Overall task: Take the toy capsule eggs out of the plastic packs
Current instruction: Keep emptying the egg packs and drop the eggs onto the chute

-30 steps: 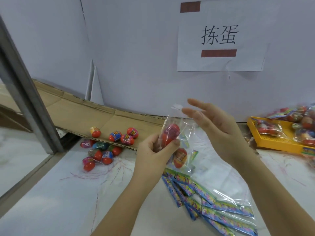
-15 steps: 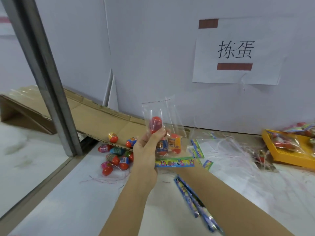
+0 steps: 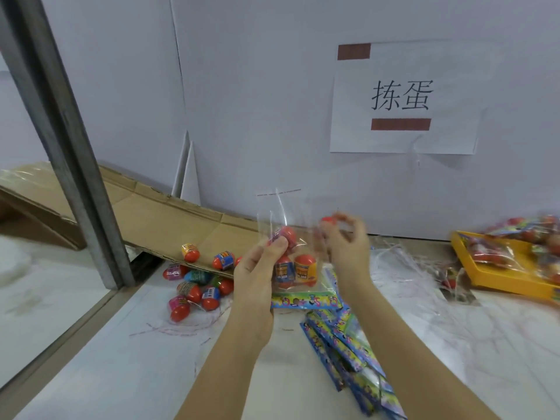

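Just below the frame's centre our left hand (image 3: 257,274) pinches a clear plastic pack (image 3: 283,213) upright, with three packed eggs (image 3: 305,268) showing inside it. Right beside it our right hand (image 3: 345,250) is curled — the blur is heavy, but it seems to pinch a red capsule egg (image 3: 328,220) at the fingertips, outside the pack. Loose eggs (image 3: 194,286) cluster at lower left, at the foot of the cardboard ramp (image 3: 145,216); filled packs (image 3: 515,247) lie in the yellow tray (image 3: 497,283) at the right edge.
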